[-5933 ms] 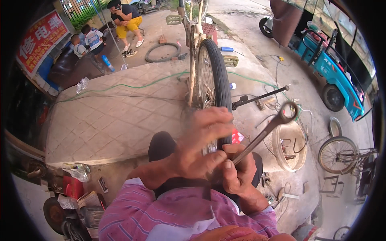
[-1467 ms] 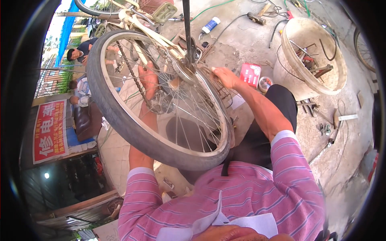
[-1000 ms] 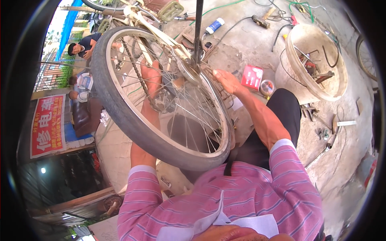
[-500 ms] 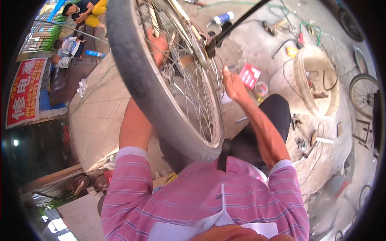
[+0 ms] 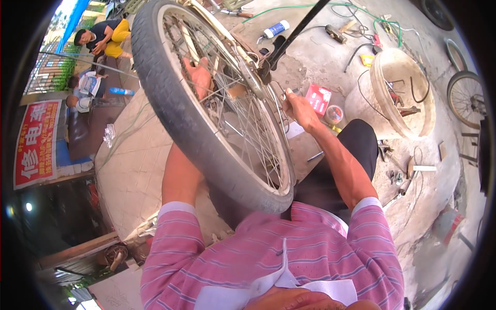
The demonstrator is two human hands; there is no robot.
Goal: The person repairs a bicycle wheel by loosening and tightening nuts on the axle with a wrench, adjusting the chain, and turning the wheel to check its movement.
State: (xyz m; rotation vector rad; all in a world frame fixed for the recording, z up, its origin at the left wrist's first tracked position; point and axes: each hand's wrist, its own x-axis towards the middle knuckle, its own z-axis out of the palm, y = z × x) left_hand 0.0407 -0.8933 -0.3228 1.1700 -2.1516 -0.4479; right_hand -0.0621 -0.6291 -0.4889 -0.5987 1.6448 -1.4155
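Note:
A bicycle wheel (image 5: 206, 139) with a black tyre and silver spokes fills the middle, held in its frame. My left hand (image 5: 199, 77) is behind the spokes, against the frame beside the hub (image 5: 251, 77); the spokes hide its grip. On the other side of the wheel, my right hand (image 5: 298, 107) is at the axle end, fingers pinched on a small metal part there. A black kickstand bar (image 5: 297, 28) runs up from the hub. My knees in dark trousers (image 5: 341, 165) are under the wheel.
A red box (image 5: 319, 98) and a small round tin (image 5: 334, 113) lie right of the hub. Further right are a large round basin (image 5: 380, 95) holding tools, another wheel (image 5: 467, 98) and loose tools (image 5: 398, 175). A white bottle (image 5: 274, 29) lies beyond. People (image 5: 103, 39) sit at upper left.
The spanner I held about six seconds ago is out of my hands. Both hands stay at the hub, one each side, while the view swings around the wheel.

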